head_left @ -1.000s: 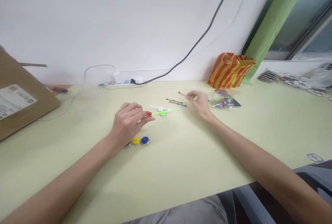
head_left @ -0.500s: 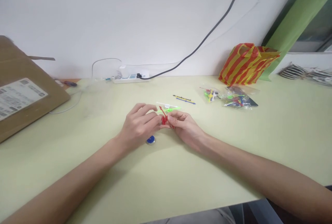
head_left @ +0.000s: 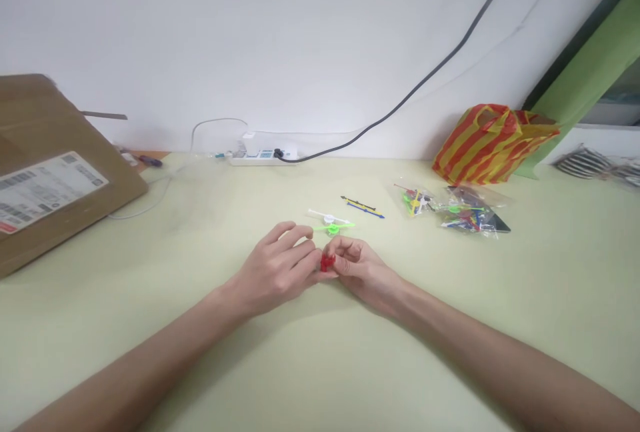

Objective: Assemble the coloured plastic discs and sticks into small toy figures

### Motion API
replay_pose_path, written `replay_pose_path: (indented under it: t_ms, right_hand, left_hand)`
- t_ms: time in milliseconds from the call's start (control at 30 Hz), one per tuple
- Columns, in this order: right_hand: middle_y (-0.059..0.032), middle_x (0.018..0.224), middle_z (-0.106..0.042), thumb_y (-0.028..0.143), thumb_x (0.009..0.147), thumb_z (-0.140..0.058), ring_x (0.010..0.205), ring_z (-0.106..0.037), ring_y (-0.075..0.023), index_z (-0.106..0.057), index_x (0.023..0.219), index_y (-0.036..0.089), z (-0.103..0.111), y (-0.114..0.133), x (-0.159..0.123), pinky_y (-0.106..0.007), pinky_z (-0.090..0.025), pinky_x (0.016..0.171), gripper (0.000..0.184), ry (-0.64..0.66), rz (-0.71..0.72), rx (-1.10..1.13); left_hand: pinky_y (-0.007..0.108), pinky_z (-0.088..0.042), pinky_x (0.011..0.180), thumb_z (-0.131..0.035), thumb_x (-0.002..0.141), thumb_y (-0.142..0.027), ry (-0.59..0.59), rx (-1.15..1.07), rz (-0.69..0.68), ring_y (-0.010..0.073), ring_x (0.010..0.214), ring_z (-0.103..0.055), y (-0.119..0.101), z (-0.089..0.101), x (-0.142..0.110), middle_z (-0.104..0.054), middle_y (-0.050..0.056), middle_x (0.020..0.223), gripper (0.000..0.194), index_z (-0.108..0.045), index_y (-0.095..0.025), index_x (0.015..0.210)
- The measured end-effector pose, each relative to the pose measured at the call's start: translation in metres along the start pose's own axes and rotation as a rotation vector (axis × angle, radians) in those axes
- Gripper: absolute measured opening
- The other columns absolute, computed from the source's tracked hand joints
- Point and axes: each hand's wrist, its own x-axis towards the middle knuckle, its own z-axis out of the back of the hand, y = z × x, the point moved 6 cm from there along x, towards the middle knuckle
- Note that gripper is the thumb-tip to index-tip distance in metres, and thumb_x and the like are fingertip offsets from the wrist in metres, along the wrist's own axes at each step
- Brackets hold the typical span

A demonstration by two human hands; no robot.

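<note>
A small red plastic piece is pinched between my left hand and my right hand, and its shape is mostly hidden by my fingers. Just beyond my fingertips lie a lime green spinner-like part and a white rod with a hub. Farther right are a blue stick and a yellow-and-black stick. Two clear plastic bags of coloured parts lie to the right of my right hand. No coloured discs show in this view.
A cardboard box with a white label leans at the left of the pale green table. A power strip with cables stands at the back edge. A red-and-yellow striped bag stands at the back right.
The view has shifted, and my hands sit slightly lower in the frame. The red piece's thin stick no longer shows, and the blue disc has gone from sight.
</note>
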Motion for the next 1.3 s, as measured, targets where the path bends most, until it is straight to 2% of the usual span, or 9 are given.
replay_pose_path:
  t_ms: [267, 400, 567, 667, 800, 933, 1133, 1233, 1300]
  right_hand:
    - [0.0007, 0.076, -0.060, 0.042, 0.070, -0.094, 0.073, -0.052, -0.0121, -0.063, 0.079, 0.016, -0.005, 0.001, 0.004, -0.026, -0.042, 0.076, 0.041, 0.033, 0.005, -0.017]
    - [0.0003, 0.081, -0.060, 0.040, 0.077, -0.090, 0.074, -0.054, -0.0127, -0.061, 0.091, 0.019, -0.006, 0.000, 0.003, -0.027, -0.043, 0.074, 0.038, 0.052, 0.042, -0.034]
    - [-0.0024, 0.091, -0.063, 0.036, 0.084, -0.085, 0.076, -0.057, -0.0128, -0.061, 0.105, 0.020, -0.006, -0.005, 0.003, -0.026, -0.044, 0.072, 0.035, 0.097, 0.065, -0.040]
    - [-0.0025, 0.092, -0.065, 0.036, 0.087, -0.081, 0.077, -0.060, -0.0131, -0.060, 0.109, 0.021, -0.004, -0.006, 0.003, -0.028, -0.046, 0.075, 0.034, 0.118, 0.090, -0.042]
    - [-0.0025, 0.094, -0.067, 0.039, 0.087, -0.081, 0.082, -0.063, -0.0146, -0.060, 0.112, 0.022, -0.001, -0.004, 0.003, -0.030, -0.047, 0.082, 0.036, 0.088, 0.139, -0.113]
    - [-0.0016, 0.091, -0.067, 0.044, 0.083, -0.084, 0.082, -0.063, -0.0153, -0.061, 0.111, 0.022, -0.004, 0.001, 0.002, -0.031, -0.047, 0.086, 0.042, 0.073, 0.181, -0.174]
    - [0.0005, 0.082, -0.066, 0.050, 0.079, -0.086, 0.073, -0.061, -0.0152, -0.060, 0.108, 0.022, -0.008, 0.003, 0.001, -0.033, -0.048, 0.084, 0.048, 0.028, 0.214, -0.265]
    - [-0.0006, 0.083, -0.067, 0.051, 0.081, -0.083, 0.075, -0.062, -0.0159, -0.060, 0.109, 0.022, -0.007, 0.005, 0.000, -0.034, -0.049, 0.084, 0.047, 0.019, 0.224, -0.295]
    - [-0.0020, 0.086, -0.068, 0.053, 0.083, -0.081, 0.079, -0.064, -0.0176, -0.061, 0.110, 0.022, -0.004, 0.010, -0.001, -0.035, -0.050, 0.084, 0.046, 0.010, 0.232, -0.370]
  left_hand:
    - [0.038, -0.049, 0.080, -0.056, 0.096, -0.008, 0.013, -0.007, -0.009, 0.0237, 0.089, -0.066, 0.002, -0.001, -0.003, -0.063, 0.003, 0.070, 0.020, -0.057, -0.017, 0.078]
    - [0.040, -0.050, 0.082, -0.059, 0.095, -0.008, 0.011, -0.036, -0.007, 0.0244, 0.087, -0.066, 0.002, 0.001, -0.002, -0.063, 0.003, 0.068, 0.017, -0.059, -0.016, 0.080]
    - [0.043, -0.050, 0.088, -0.060, 0.096, -0.010, 0.023, -0.062, 0.007, 0.0260, 0.096, -0.067, 0.003, 0.006, -0.002, -0.072, 0.007, 0.084, 0.008, -0.065, -0.016, 0.092]
    - [0.044, -0.050, 0.091, -0.059, 0.097, -0.010, 0.047, -0.065, 0.006, 0.0261, 0.098, -0.067, 0.004, 0.004, -0.002, -0.073, 0.006, 0.085, 0.009, -0.064, -0.016, 0.092]
    - [0.042, -0.049, 0.092, -0.059, 0.098, -0.012, 0.049, -0.064, -0.023, 0.0252, 0.099, -0.066, 0.006, -0.002, -0.006, -0.072, 0.004, 0.083, 0.011, -0.062, -0.019, 0.089]
    - [0.043, -0.048, 0.095, -0.061, 0.096, -0.011, 0.057, -0.047, -0.043, 0.0248, 0.101, -0.066, 0.008, -0.006, -0.009, -0.074, 0.005, 0.091, 0.010, -0.063, -0.019, 0.101]
    - [0.044, -0.046, 0.099, -0.065, 0.097, -0.018, 0.051, -0.076, -0.055, 0.0262, 0.109, -0.064, 0.006, -0.004, -0.009, -0.077, 0.006, 0.094, 0.011, -0.065, -0.020, 0.107]
    - [0.044, -0.046, 0.098, -0.065, 0.097, -0.018, 0.048, -0.084, -0.051, 0.0261, 0.108, -0.064, 0.006, -0.004, -0.008, -0.075, 0.006, 0.091, 0.009, -0.065, -0.019, 0.105]
    - [0.042, -0.047, 0.096, -0.063, 0.098, -0.021, 0.049, -0.058, -0.059, 0.0249, 0.105, -0.065, 0.007, -0.003, -0.007, -0.073, 0.004, 0.085, 0.002, -0.065, -0.020, 0.097]
